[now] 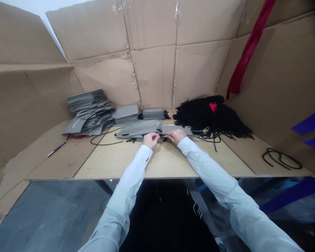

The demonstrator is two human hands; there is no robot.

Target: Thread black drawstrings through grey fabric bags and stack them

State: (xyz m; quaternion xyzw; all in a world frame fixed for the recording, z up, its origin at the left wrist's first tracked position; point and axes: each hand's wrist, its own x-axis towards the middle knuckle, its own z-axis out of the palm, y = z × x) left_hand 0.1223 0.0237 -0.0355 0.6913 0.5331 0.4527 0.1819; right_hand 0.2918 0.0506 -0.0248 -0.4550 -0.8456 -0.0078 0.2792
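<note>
Apparently midway: front-left of the black cord pile [212, 120], left hand [151, 140] and right hand [175, 135] pinch cord [161, 135] at the gray bag [141, 128]; beside the pile, the low stack [153, 114] looks corded; far left, the tall stack [91, 111] doesn't.

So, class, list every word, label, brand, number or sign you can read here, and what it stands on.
None can be read for certain.
White print on the left grey stack: too small and blurred.
White marks on the black garment: lettering or logo, cannot tell.
Dark mark on the left sleeve: too small.
</note>
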